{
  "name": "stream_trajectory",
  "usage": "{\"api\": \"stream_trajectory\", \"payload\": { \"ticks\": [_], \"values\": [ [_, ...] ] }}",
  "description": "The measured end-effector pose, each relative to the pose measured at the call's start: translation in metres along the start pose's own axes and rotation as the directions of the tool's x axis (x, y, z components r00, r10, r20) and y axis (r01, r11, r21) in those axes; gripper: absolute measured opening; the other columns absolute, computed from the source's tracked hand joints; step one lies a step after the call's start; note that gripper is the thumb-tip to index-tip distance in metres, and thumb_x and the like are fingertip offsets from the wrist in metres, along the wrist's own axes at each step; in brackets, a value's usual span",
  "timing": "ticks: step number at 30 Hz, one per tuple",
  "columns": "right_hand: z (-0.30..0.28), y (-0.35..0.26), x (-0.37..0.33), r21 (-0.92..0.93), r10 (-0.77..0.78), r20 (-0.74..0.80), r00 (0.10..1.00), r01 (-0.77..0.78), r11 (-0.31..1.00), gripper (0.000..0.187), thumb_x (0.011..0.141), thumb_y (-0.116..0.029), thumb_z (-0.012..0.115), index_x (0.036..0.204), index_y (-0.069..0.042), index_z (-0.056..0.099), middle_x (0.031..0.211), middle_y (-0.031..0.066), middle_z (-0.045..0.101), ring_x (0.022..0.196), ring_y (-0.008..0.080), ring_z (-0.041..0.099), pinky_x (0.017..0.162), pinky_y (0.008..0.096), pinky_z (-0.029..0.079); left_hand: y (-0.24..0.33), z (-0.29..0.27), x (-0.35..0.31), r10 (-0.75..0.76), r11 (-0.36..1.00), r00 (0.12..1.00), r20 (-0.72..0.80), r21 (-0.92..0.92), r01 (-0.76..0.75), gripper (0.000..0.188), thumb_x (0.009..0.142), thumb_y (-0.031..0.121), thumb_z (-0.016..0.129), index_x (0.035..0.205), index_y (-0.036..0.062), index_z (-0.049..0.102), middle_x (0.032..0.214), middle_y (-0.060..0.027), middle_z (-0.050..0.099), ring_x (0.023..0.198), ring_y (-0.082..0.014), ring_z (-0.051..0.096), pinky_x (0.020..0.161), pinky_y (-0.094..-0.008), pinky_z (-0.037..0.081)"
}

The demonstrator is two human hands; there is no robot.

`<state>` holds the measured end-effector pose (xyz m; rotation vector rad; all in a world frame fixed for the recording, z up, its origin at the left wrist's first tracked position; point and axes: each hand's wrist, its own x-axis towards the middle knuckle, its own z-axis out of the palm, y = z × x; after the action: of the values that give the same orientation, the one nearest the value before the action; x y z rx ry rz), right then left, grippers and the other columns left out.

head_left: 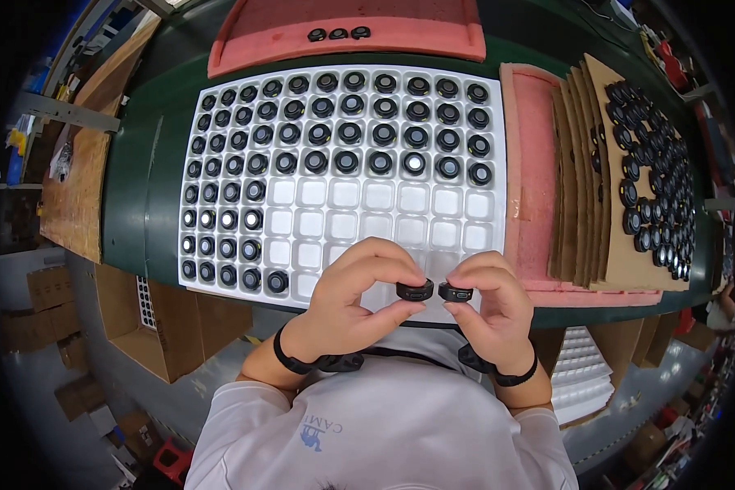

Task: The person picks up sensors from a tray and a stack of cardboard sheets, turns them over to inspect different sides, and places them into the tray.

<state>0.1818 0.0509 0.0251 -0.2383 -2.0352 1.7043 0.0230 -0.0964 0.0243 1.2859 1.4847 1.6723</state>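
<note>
I can see the left hand (355, 286) pinching one black gadget (415, 291) between thumb and fingers; the right hand (496, 298) pinches a second black gadget (455, 292) likewise; the two are held level, just apart, over the near side of a white tray (379, 227); round black gadgets (348, 161) fill its back rows and left columns; behind lies a pink foam tray (261, 37) with three small black pieces (338, 34); to the right, past pink foam (533, 163), a cardboard sheet (618, 255) bears a crowd more.
</note>
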Motion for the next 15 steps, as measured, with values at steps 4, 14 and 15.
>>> {"api": "stream_trajectory", "payload": {
  "ticks": [4,14,15],
  "values": [
    [-0.006,0.000,-0.005,0.014,0.013,0.001,1.000,-0.013,1.000,0.029,0.076,0.005,0.071,0.103,0.001,0.060,0.106,0.0142,0.057,0.095,0.0209,0.056,0.084,0.0310,0.046,0.005,-0.001,0.004,0.026,0.999,0.999,0.047,0.045,-0.028,0.033,0.074,-0.008,0.071,0.106,-0.0011,0.062,0.109,-0.0161,0.059,0.100,-0.0233,0.060,0.086,-0.0336,0.049],
    [-0.012,-0.003,-0.015,-0.045,-0.049,-0.084,0.995,0.045,0.998,0.033,0.073,0.004,0.074,0.103,0.000,0.060,0.113,0.0170,0.055,0.102,0.0237,0.055,0.091,0.0344,0.045,0.007,0.011,0.003,0.047,0.997,0.996,0.072,0.062,-0.052,0.055,0.073,-0.014,0.067,0.123,0.0005,0.051,0.114,-0.0192,0.058,0.107,-0.0276,0.059,0.092,-0.0389,0.048],
    [-0.012,-0.004,-0.016,-0.041,-0.046,-0.095,0.994,0.042,0.998,0.033,0.072,0.005,0.074,0.102,0.000,0.060,0.113,0.0170,0.055,0.102,0.0236,0.055,0.091,0.0346,0.045,0.007,0.011,0.004,0.058,0.995,0.995,0.084,0.071,-0.064,0.056,0.073,-0.014,0.067,0.124,0.0004,0.051,0.115,-0.0194,0.058,0.107,-0.0276,0.059,0.092,-0.0390,0.048]
  ]
}}
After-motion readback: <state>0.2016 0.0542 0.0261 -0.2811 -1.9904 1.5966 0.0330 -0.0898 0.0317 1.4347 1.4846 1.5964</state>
